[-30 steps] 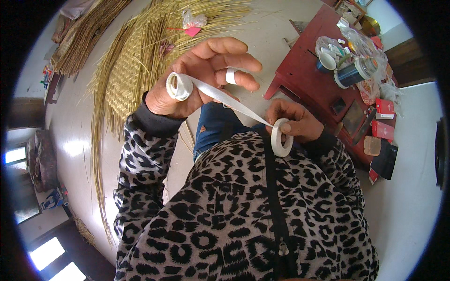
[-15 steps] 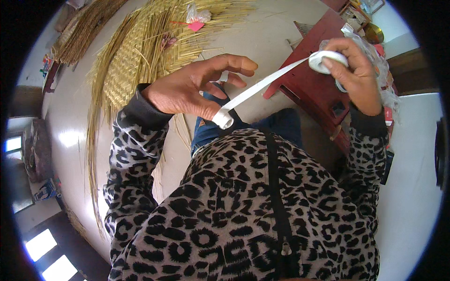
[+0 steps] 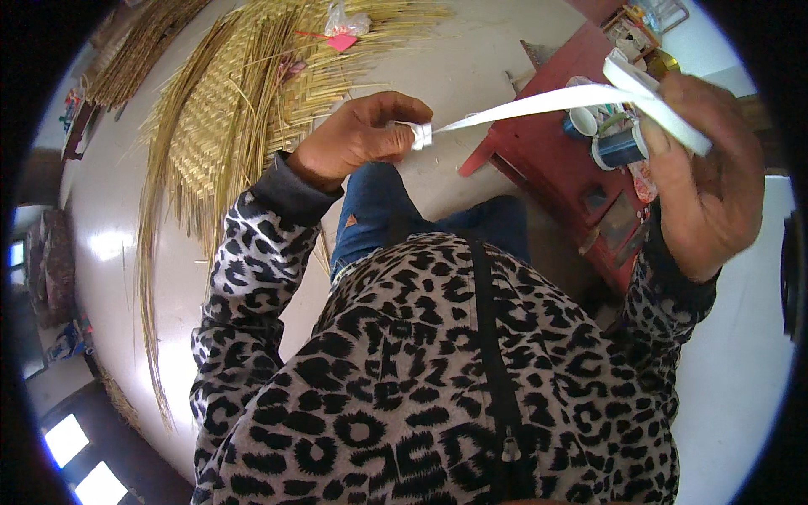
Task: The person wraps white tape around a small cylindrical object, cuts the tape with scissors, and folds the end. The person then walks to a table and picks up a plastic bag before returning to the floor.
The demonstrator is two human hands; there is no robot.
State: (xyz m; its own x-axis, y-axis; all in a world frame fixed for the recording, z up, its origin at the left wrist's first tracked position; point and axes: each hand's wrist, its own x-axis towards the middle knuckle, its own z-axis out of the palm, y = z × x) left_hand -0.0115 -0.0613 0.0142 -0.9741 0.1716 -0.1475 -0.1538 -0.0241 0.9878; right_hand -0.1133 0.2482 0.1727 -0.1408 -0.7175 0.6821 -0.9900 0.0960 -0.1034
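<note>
A band of white tape (image 3: 539, 104) stretches between my two hands, above my lap. My left hand (image 3: 358, 139) is closed, thumb and fingers together at the tape's wrapped end (image 3: 421, 135); which fingertip lies inside the wrap I cannot tell. My right hand (image 3: 707, 185), raised over the red table, grips the white tape roll (image 3: 686, 128) between thumb and fingers. The roll is seen edge-on and slightly blurred. Below the roll stand two thread spools, a dark blue one (image 3: 621, 150) and a smaller one (image 3: 579, 123).
The red wooden table (image 3: 539, 151) stands to the right, with plastic bags and small items on it. On the floor at the far left lies a woven straw mat (image 3: 210, 139) with loose stalks, a pink tag (image 3: 341, 42) and a clear bag (image 3: 345, 18). Straw bundles (image 3: 139, 59) lie beyond.
My left hand has gone from spread fingers to a closed pinch, and the wrapped end has moved up. My right hand has moved right and nearer, turning the roll and uncovering the spools.
</note>
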